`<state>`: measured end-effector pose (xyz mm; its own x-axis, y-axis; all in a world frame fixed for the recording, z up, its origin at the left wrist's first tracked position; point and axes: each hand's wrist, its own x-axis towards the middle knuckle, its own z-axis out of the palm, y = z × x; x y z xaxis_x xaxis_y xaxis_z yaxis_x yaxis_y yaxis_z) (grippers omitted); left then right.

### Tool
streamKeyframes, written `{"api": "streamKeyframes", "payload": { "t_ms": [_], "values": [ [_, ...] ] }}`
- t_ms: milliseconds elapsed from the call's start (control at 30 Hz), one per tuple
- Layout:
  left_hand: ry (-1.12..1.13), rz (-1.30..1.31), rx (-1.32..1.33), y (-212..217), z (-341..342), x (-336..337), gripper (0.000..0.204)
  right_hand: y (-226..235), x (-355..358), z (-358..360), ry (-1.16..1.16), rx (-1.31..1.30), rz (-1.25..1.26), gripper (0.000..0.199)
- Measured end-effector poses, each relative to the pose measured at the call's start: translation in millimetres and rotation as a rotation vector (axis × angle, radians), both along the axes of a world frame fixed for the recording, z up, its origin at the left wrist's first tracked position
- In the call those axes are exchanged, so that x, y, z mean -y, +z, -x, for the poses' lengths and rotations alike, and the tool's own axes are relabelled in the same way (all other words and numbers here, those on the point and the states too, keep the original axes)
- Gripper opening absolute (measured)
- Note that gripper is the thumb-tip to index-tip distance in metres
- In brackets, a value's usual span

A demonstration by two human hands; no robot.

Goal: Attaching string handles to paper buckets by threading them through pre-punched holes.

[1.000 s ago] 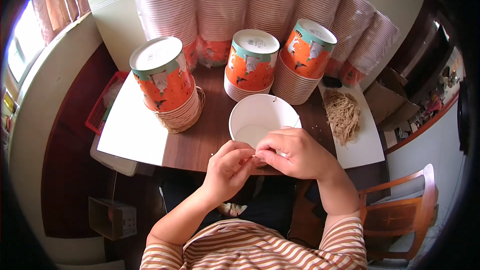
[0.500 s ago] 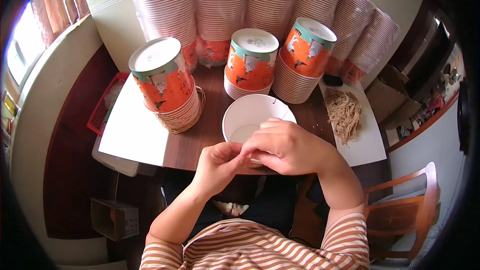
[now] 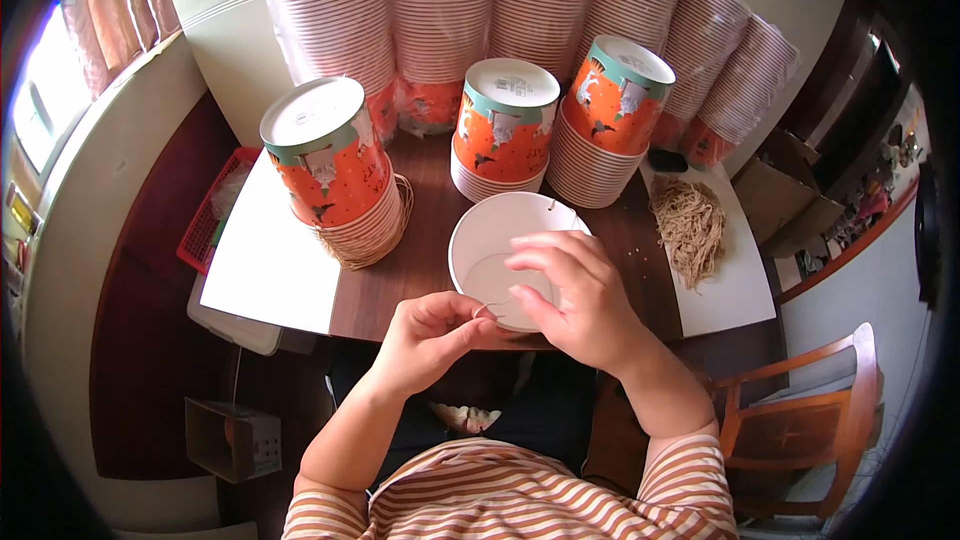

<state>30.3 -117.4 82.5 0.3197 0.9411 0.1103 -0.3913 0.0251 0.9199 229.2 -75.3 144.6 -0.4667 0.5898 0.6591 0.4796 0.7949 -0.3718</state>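
Note:
A white-lined paper bucket [image 3: 475, 240] stands mouth up at the table's near edge, directly in front of me. My left hand [image 3: 430, 335] pinches the end of a thin cord [image 3: 489, 308] at the bucket's near rim. Over the bucket's right side is my right hand [image 3: 582, 300], its fingers spread and nothing visible between them. A bit of cord also shows at the far right of the rim. Behind stand stacks of upside-down orange and teal buckets, one in the middle [image 3: 500, 140], one at the right [image 3: 612, 105] and one at the left [image 3: 335, 165] with cords round its lower rims.
A bundle of tan cords [image 3: 690, 230] lies on the white right end of the table. Tall plastic-wrapped bucket stacks [image 3: 440, 20] line the back. A red basket [image 3: 205, 215] sits beyond the left edge, and a wooden chair [image 3: 800, 430] is at the right.
My right hand has come away from my left, moving right and opening its fingers. The left hand stays at the near rim, and the cord in its pinch now shows.

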Motion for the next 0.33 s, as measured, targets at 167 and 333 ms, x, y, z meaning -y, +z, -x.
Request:
{"api": "streamKeyframes", "payload": {
  "t_ms": [167, 333],
  "values": [
    [-0.018, -0.076, 0.043, -6.4, 4.9, 1.7, 0.012, -12.8, 24.2, -11.7, -0.033, 0.029, -0.035, 0.018],
    [-0.026, -0.139, -0.044, 0.5, 8.2, 3.9, 0.009, -27.0, 30.6, 1.9, -0.020, 0.075, 0.040, 0.023]
  ]
}}
